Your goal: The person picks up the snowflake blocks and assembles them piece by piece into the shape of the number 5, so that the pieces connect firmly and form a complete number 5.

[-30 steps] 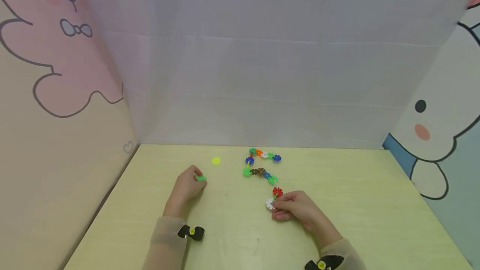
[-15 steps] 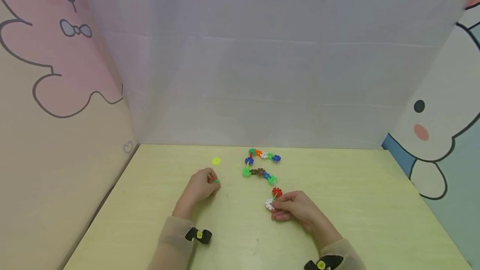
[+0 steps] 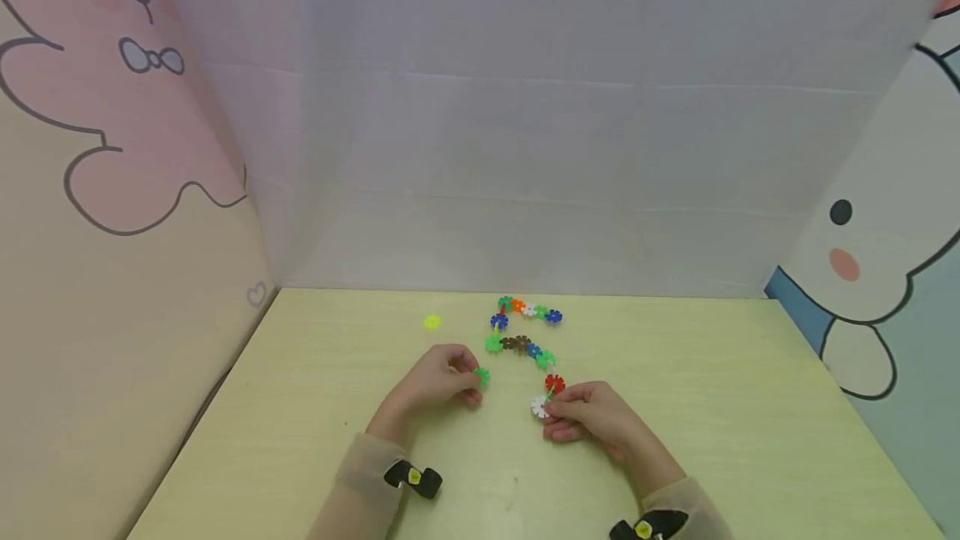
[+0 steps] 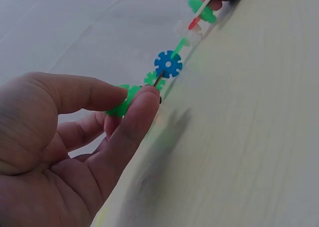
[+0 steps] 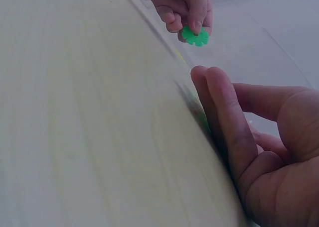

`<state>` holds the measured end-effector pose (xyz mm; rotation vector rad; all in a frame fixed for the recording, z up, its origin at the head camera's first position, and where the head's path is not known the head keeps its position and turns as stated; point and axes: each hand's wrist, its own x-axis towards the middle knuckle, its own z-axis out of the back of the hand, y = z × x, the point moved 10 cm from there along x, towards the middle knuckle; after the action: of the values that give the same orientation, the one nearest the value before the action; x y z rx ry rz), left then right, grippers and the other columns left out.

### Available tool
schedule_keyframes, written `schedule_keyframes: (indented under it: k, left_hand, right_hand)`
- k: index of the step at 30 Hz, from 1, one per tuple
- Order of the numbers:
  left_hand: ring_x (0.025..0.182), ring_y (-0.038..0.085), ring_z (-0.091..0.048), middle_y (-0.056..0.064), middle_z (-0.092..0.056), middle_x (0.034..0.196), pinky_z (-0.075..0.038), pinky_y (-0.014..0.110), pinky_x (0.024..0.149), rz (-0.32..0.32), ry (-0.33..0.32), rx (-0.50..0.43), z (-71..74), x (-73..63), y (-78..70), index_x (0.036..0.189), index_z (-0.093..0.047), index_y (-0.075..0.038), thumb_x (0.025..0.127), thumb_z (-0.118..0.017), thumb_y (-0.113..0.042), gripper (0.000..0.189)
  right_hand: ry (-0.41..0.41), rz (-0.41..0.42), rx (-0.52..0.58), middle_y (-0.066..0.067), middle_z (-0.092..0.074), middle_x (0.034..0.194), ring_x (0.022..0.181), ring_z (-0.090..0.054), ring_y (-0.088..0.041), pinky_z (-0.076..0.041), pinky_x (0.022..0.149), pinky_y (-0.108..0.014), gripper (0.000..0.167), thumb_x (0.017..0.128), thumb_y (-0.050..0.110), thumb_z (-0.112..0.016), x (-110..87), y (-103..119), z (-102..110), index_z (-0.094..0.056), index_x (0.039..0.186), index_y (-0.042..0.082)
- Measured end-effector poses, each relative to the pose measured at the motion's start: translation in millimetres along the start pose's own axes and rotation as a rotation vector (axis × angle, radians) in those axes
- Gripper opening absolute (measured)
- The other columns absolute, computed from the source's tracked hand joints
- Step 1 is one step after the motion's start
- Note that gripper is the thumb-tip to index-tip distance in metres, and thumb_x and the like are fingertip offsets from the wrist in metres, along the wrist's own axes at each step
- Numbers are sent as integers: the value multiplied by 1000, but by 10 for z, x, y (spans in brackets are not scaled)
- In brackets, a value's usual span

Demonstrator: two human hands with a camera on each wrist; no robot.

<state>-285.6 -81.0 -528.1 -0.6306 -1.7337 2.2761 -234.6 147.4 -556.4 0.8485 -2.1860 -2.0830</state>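
My left hand (image 3: 442, 375) pinches a green snowflake disc (image 3: 483, 377) between thumb and fingertips; in the right wrist view that disc (image 5: 195, 36) shows its notched rim. At the near end of a linked chain of coloured snowflake discs (image 3: 522, 344), my right hand (image 3: 592, 417) pinches the last pieces. A white disc (image 3: 540, 407) pokes out at its fingertips, and a red disc (image 3: 555, 383) lies just beyond. The chain bends back over the table in an S-like line. In the left wrist view a blue disc (image 4: 168, 64) of the chain appears past my left fingertips.
A loose yellow disc (image 3: 432, 322) lies left of the chain near the table's back. The pale wooden table (image 3: 712, 407) ends against a white cloth backdrop (image 3: 480, 148), with printed side panels at left and right.
My left hand has moved right with the green disc, which now stands much closer to the chain's near end. The right hand and the chain have stayed in place.
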Motion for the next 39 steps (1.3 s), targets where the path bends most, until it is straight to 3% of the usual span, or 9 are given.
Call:
schedule_keyframes:
  k: [5, 12, 25, 32, 39]
  left_hand:
    - [69, 23, -77, 13, -75, 82, -68, 37, 70, -5, 91, -5, -295, 2, -45, 99, -68, 0, 101, -76, -4, 9]
    - [62, 19, -74, 12, -76, 74, -66, 34, 65, 14, 138, 48, -511, -4, -68, 91, -71, -4, 97, -80, -5, 11]
    - [65, 17, -74, 2, -76, 75, -62, 29, 64, -93, 96, 226, -638, 0, -223, 83, -73, -12, 95, -82, -7, 16]
    - [63, 18, -75, 4, -76, 73, -61, 27, 62, -124, 98, 241, -661, -15, -300, 79, -73, -12, 95, -80, -3, 20]
    - [62, 17, -74, 3, -76, 71, -62, 28, 60, -132, 105, 233, -702, -4, -283, 78, -72, -11, 96, -79, -1, 22]
  right_hand:
    - [-4, -6, -6, -23, -80, 100, 82, -81, -23, -68, 76, -35, 24, 105, 6, -72, 1, -11, 3, -71, 115, -16]
    - [2, -3, -3, -23, -80, 100, 82, -81, -23, -68, 77, -35, 24, 106, 6, -71, -2, 7, -5, -71, 116, -16]
    - [24, 19, 10, -22, -80, 98, 81, -81, -21, -68, 76, -34, 25, 106, 7, -70, -8, 37, -14, -72, 113, -17]
    - [14, 14, 16, -22, -80, 98, 83, -81, -23, -68, 77, -34, 25, 106, 7, -70, 11, 15, -7, -73, 113, -17]
    - [11, 14, 21, -23, -80, 98, 83, -81, -24, -68, 77, -34, 25, 106, 5, -70, 18, 8, -7, -72, 113, -19]
